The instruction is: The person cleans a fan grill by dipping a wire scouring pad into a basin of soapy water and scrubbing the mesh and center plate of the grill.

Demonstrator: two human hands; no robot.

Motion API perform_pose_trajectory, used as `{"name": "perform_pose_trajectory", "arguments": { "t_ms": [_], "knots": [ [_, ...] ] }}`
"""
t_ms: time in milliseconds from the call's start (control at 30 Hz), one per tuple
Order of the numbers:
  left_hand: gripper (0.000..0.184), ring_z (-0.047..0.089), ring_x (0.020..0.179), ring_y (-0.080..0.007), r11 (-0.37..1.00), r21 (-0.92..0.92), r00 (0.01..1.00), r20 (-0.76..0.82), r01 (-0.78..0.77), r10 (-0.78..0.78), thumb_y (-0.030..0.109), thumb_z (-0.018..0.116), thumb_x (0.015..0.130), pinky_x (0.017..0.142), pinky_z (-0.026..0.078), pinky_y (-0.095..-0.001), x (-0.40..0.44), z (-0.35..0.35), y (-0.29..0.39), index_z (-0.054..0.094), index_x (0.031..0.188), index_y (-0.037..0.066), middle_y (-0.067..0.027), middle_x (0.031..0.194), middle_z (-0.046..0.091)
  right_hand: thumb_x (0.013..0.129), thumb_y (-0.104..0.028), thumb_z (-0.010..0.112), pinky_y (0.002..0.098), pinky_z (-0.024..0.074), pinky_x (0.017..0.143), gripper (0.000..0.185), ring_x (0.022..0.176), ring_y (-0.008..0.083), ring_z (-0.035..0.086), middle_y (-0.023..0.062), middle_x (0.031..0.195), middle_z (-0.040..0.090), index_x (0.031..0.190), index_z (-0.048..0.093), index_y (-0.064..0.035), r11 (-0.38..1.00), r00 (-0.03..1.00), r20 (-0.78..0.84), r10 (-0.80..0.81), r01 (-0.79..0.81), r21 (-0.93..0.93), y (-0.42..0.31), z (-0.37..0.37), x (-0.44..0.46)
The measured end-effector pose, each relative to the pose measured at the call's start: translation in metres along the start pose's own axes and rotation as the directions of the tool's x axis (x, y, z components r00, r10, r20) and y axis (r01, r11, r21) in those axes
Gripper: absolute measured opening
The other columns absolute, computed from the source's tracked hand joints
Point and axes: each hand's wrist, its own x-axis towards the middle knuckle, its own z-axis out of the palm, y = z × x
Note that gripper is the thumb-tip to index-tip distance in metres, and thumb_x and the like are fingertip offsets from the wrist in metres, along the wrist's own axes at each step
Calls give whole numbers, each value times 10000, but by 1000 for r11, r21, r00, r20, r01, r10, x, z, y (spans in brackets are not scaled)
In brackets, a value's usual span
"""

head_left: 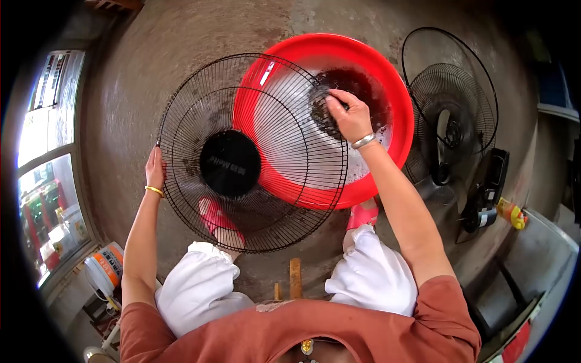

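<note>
A round black wire fan grille [279,130] with a dark centre disc is held tilted over the left part of a red basin [396,91]. My left hand [155,170] is closed on the grille's left rim. My right hand [350,115] is above the basin at the grille's upper right edge. Its fingers are pinched on a dark grey, wiry scouring pad [319,100], which is against the grille wires; part of it is hidden by the fingers. Dark, sudsy water [363,91] lies in the basin, with white foam along its lower right side.
To the right, a fan [448,130] without its front grille lies on the concrete floor, with a thin black ring [497,91] over it. A yellow-and-red bottle [512,213] is at the right. A white-and-orange bucket [108,266] is at the lower left, below a window [51,187].
</note>
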Motion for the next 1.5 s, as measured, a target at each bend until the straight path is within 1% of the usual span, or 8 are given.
{"name": "perform_pose_trajectory", "arguments": {
  "t_ms": [167, 333, 600, 833, 1033, 1133, 1233, 1500],
  "knots": [
    [539, 404, 570, -54, 1000, 6, 999, -45, -4, 4, 456, 522, 966, 506, 343, -211, -13, 5, 11, 551, 1335, 64, 39, 677, 465, 816, -387, 669, 386, 521, 805, 335, 895, 311, 669, 164, 975, 696, 1032, 721, -136, 909, 985, 33, 167, -141, -392, 66, -27, 13],
    [544, 400, 579, -48, 1000, -7, 999, 18, 28, -28, 429, 534, 971, 514, 338, -212, -24, 9, 34, 526, 1356, 45, 40, 695, 478, 865, -127, 692, 273, 515, 782, 229, 845, 130, 647, 79, 980, 711, 1054, 685, 2, 925, 997, -30, 67, -51, 377, -12, -22, 11],
    [556, 402, 583, -50, 1000, -5, 999, 14, -29, 29, 431, 540, 965, 519, 337, -208, -21, 8, 26, 518, 1365, 45, 38, 686, 467, 854, -384, 623, 435, 523, 756, 256, 872, 321, 640, 118, 911, 642, 1021, 729, -222, 793, 984, 166, 58, 56, -606, 49, -30, 29],
    [528, 418, 592, -44, 1000, -10, 999, 39, -7, 7, 417, 552, 962, 525, 353, -203, -14, 18, 44, 540, 1348, 56, 49, 688, 482, 835, -188, 714, 292, 520, 820, 261, 911, 176, 674, 117, 1000, 712, 1046, 701, -34, 973, 997, 55, -52, 38, 226, -19, -22, 33],
    [524, 417, 606, -43, 997, -22, 997, 32, -76, 77, 400, 557, 965, 535, 351, -203, -19, 18, 45, 539, 1344, 39, 51, 696, 484, 823, -357, 671, 397, 516, 836, 304, 953, 302, 640, 141, 973, 686, 1059, 714, -169, 742, 976, 176, 127, 24, -669, 22, -31, 61],
    [511, 436, 614, -55, 992, 38, 993, 36, -117, 116, 400, 550, 968, 552, 370, -217, -7, 16, 36, 543, 1346, 55, 36, 709, 504, 842, -285, 695, 348, 518, 812, 275, 906, 223, 664, 107, 968, 705, 1064, 710, -124, 986, 994, 8, 113, -111, -127, 63, -41, 55],
    [515, 461, 632, -64, 994, 85, 996, 51, -72, 68, 414, 542, 968, 579, 398, -222, -15, 18, 34, 539, 1353, 72, 24, 736, 528, 849, -249, 721, 305, 510, 826, 483, 958, 171, 643, 59, 1115, 664, 1262, 582, -39, 611, 868, 212, 449, -471, 637, 25, -43, 37],
    [531, 521, 666, -64, 993, -36, 985, 125, -112, 116, 442, 505, 978, 574, 433, -206, -11, 22, 34, 466, 1421, 152, 5, 943, 633, 765, -166, 810, 212, 318, 427, 616, 510, 40, 446, -11, 740, 628, 1290, 504, -70, 756, 895, 149, 422, -437, 488, 13, -10, 9]
  ]
}}
